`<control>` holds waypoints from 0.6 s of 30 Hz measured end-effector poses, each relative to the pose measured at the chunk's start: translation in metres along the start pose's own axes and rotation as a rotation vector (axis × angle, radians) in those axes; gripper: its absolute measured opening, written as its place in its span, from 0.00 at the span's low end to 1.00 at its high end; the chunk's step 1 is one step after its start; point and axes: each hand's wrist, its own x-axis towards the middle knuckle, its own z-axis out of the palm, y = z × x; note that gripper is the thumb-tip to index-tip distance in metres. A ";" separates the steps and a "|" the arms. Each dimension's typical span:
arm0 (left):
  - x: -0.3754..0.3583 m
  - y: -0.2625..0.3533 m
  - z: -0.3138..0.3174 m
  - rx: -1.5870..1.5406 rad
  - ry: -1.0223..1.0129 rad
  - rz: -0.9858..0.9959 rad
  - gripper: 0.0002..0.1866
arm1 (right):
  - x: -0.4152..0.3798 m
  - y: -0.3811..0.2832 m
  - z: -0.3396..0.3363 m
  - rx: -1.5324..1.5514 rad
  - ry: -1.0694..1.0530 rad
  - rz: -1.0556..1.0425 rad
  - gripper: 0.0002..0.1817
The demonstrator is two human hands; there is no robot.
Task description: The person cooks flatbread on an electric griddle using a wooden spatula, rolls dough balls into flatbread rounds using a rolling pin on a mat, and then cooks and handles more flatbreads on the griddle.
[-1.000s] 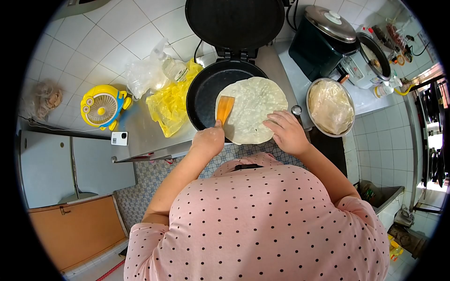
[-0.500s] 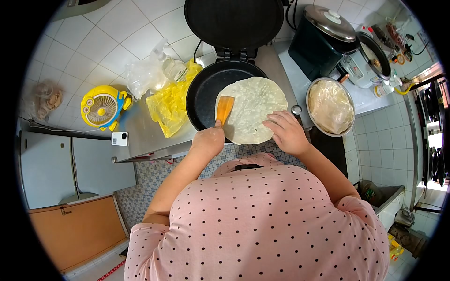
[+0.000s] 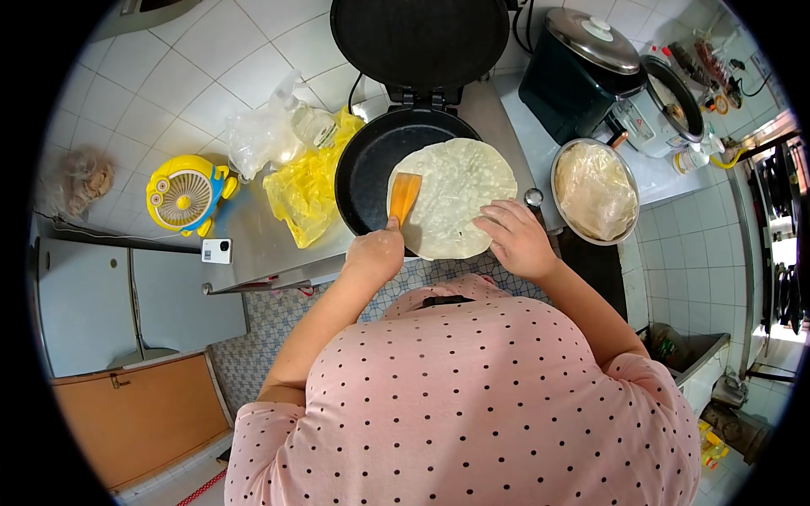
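Note:
A round pale flatbread [image 3: 456, 198] covers the right part of the black open pan [image 3: 363, 181] and reaches past its front and right rim. My left hand [image 3: 376, 253] is closed round the handle of an orange spatula [image 3: 404, 196], whose blade lies on the left side of the flatbread. On the lower right edge of the flatbread rests my right hand [image 3: 516, 239], its fingers apart and touching the surface. The pan's black lid [image 3: 420, 42] stands raised behind it.
Left of the pan are a yellow plastic bag [image 3: 304, 198], a clear bag [image 3: 261, 139], a yellow fan [image 3: 186, 196] and a white phone [image 3: 216, 250]. To the right are a bowl with plastic-wrapped dough [image 3: 596, 192], a dark green lidded pot [image 3: 567, 93] and a cooker [image 3: 658, 122].

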 end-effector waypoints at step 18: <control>-0.008 -0.001 0.002 0.013 0.030 -0.066 0.27 | 0.000 0.020 0.002 -0.094 0.150 0.031 0.11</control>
